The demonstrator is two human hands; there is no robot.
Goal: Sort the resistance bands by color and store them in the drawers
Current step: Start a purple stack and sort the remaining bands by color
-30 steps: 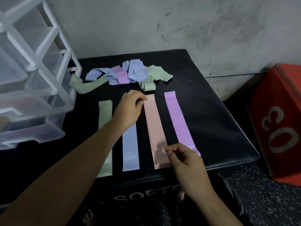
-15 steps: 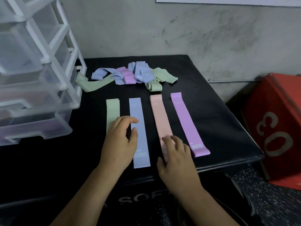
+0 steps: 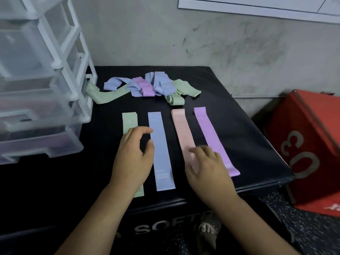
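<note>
Four flat bands lie side by side on the black box (image 3: 230, 126): a green band (image 3: 129, 119), a blue band (image 3: 161, 150), a pink band (image 3: 182, 129) and a purple band (image 3: 209, 133). My left hand (image 3: 133, 157) hovers over the green band's lower part, fingers apart, thumb at the blue band's edge. Over the near ends of the pink and purple bands my right hand (image 3: 206, 166) is spread, holding nothing. A tangled heap of blue, purple and green bands (image 3: 150, 86) lies at the back.
A clear plastic drawer tower (image 3: 36, 89) stands at the left, its lower drawers pulled out a little. A red box (image 3: 311, 153) marked 30 sits on the floor at the right. A grey wall is behind.
My left hand has pulled back from the far end of the bands to their middle. My right hand let go of the pink band's near end and spread flat.
</note>
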